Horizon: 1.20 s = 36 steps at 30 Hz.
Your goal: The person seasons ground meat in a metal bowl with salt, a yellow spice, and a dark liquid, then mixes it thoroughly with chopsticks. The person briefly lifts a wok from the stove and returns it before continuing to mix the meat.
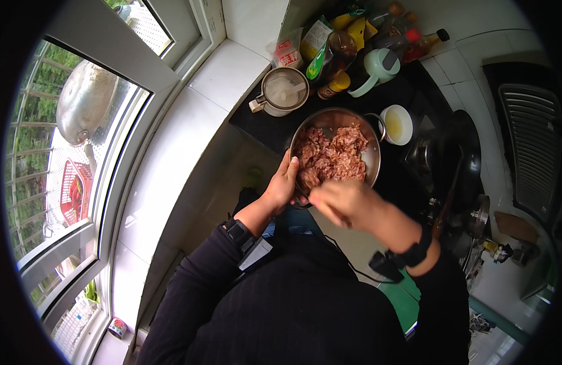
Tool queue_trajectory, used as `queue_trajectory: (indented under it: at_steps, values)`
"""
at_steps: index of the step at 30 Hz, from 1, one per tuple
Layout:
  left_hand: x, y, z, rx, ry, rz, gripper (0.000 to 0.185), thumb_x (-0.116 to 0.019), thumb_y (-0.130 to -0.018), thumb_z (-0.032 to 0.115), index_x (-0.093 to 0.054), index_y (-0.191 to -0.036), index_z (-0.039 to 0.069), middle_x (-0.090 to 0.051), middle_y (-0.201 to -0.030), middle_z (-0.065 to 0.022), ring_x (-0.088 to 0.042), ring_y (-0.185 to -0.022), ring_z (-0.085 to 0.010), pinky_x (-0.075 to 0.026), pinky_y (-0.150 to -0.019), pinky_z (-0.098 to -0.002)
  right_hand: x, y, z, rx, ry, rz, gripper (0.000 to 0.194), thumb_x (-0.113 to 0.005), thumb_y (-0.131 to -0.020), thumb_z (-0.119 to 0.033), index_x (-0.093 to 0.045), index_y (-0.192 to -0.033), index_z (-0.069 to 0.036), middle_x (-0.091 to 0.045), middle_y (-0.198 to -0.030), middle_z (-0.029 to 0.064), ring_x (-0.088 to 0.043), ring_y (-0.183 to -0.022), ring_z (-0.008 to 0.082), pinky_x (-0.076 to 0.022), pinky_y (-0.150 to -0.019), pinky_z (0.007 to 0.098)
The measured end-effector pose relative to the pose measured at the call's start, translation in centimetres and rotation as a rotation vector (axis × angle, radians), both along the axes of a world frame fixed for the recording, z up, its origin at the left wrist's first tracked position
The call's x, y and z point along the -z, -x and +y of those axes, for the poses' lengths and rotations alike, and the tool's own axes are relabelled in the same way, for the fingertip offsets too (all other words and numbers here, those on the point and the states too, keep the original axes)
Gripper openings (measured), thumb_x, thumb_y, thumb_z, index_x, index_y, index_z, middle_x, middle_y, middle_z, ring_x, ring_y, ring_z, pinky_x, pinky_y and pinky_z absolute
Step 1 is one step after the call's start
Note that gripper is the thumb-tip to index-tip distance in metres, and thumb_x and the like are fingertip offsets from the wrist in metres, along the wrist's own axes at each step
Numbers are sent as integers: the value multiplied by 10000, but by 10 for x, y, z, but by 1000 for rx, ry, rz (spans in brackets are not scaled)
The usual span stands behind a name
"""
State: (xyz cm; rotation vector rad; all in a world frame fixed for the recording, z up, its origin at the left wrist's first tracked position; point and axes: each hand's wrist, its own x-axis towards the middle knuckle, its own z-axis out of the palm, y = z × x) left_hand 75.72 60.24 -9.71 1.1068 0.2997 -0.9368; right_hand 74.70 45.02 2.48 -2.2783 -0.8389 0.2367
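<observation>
A stainless steel pot (376,166) with a loop handle stands at the front edge of the black counter, partly overhanging it. Raw minced meat (338,153) fills much of its bottom. My left hand (281,182) grips the pot's left rim, thumb on top and fingers underneath. Over the near rim is my right hand (347,200), blurred by motion, with its fingers curled. Some meat just left of that hand is blurred as well. Whether a utensil is in the right hand is hidden.
A white bowl with yellowish liquid (396,125) sits right of the pot. Behind stand a lidded container (284,91), a pale green jug (379,66), a dark bottle (338,50) and several other bottles. A wok (465,146) rests on the stove at right; a window (80,137) is at left.
</observation>
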Motion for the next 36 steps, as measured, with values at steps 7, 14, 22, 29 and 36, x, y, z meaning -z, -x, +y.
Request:
queue_trajectory:
  at_steps: [7, 14, 22, 29, 36]
  values:
    - [0, 3, 1, -19, -25, 5, 521, -304, -969, 375, -117, -1420, 194, -606, -842, -76, -504, -386, -130, -357, -326, -212, 16, -33, -44, 668, -270, 293, 99, -598, -840, -99, -633, -852, -7, -624, -685, 56, -602, -569, 113, -463, -510, 229]
    - [5, 5, -3, -88, -30, -27, 475, -307, -973, 362, -189, -1395, 180, -597, -796, -62, -506, -400, -139, -374, -336, -216, 10, 27, -47, 548, -61, -70, 88, -591, -782, 6, -622, -863, -14, -586, -692, 94, -565, -541, 139, -460, -482, 235]
    - [-1, 0, -1, -18, -85, -19, 548, -332, -960, 376, -135, -1412, 136, -585, -914, -121, -526, -409, -178, -423, -342, -250, -2, -30, 8, -93, 114, -42, 123, -598, -774, -89, -521, -692, -40, -552, -683, 116, -575, -572, 285, -468, -515, 363]
    - [2, 3, -2, -46, -26, -27, 517, -341, -963, 337, -146, -1400, 141, -597, -767, -112, -527, -378, -190, -414, -324, -265, -2, -71, -47, 213, -48, 26, 92, -589, -815, -78, -622, -879, -20, -607, -727, 106, -594, -583, 232, -461, -530, 289]
    - [7, 3, -3, -81, -15, -23, 565, -361, -960, 318, -101, -1418, 112, -607, -778, -107, -543, -392, -201, -443, -332, -273, 1, 7, -51, 111, 308, -166, 105, -607, -740, -63, -595, -840, -92, -519, -656, 61, -568, -558, 231, -472, -504, 318]
